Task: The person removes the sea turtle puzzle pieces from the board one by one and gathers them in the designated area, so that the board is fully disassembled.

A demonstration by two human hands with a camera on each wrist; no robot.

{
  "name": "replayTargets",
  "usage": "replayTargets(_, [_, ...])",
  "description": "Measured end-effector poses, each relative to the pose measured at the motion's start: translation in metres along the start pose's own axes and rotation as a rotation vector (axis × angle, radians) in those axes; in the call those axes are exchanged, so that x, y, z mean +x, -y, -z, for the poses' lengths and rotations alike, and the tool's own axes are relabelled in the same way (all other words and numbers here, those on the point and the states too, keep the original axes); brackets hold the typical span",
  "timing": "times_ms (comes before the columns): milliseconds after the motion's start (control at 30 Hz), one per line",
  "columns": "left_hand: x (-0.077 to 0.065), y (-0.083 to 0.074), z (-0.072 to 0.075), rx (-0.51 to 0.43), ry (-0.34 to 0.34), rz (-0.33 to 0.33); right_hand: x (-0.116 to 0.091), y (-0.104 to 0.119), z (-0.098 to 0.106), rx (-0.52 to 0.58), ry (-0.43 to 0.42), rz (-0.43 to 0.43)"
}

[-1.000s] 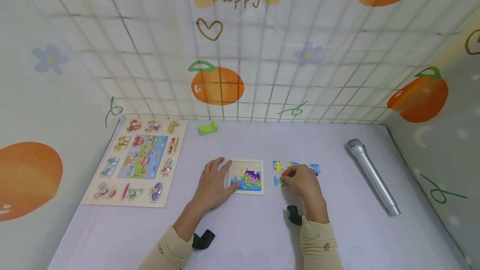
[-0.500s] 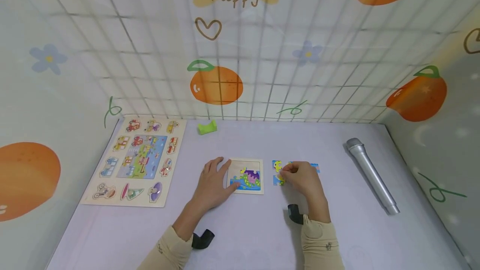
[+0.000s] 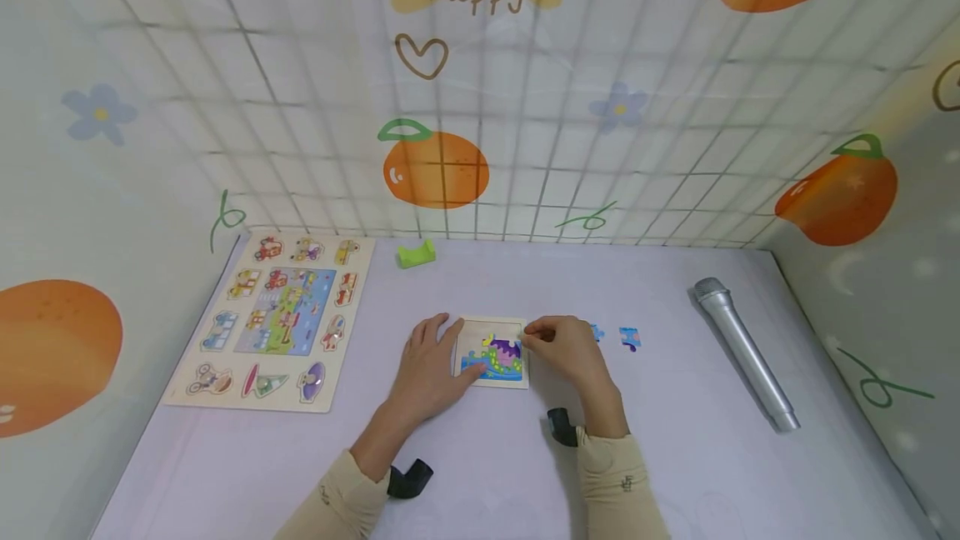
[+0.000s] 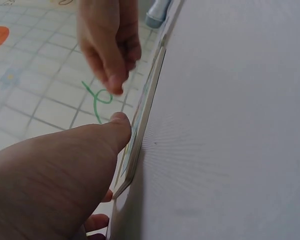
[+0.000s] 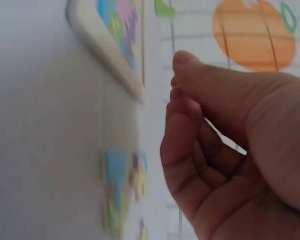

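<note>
A small square wooden jigsaw puzzle (image 3: 491, 327) lies on the table, its lower right filled with blue, green and purple pieces and bare wood above. My left hand (image 3: 431, 365) rests at its left edge with fingers spread, the thumb lying over the picture. At the puzzle's upper right edge, my right hand (image 3: 570, 350) has thumb and fingertips pinched on a small puzzle piece, which the fingers hide. Loose puzzle pieces (image 3: 630, 338) lie to the right, partly behind that hand. More blue and yellow pieces (image 5: 117, 170) show in the right wrist view.
A large wooden puzzle board (image 3: 345, 382) with vehicle shapes lies at the left. A light green curved block (image 3: 417, 254) is near the back wall, and a silver microphone (image 3: 746, 352) lies at the right. Printed cloth walls (image 3: 525, 148) enclose the table.
My right hand has moved left from the loose pieces to the puzzle's right edge, fingertips still pinched. My left hand has stayed on the puzzle.
</note>
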State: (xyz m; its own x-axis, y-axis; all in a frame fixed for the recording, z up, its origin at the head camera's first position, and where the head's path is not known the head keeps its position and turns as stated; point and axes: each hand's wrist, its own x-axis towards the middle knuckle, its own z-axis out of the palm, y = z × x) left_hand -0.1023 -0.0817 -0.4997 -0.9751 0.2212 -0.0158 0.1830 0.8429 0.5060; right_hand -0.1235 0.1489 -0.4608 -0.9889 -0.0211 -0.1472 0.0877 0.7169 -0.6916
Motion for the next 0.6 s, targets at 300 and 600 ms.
replayTargets(300, [0.000,0.001,-0.003,0.004,-0.017,-0.004,0.009,0.022,-0.028,-0.011,0.075,0.126])
replayTargets(600, [0.002,0.002,-0.003,0.020,-0.032,-0.016,0.010,0.025,-0.034,-0.066,0.109,0.139])
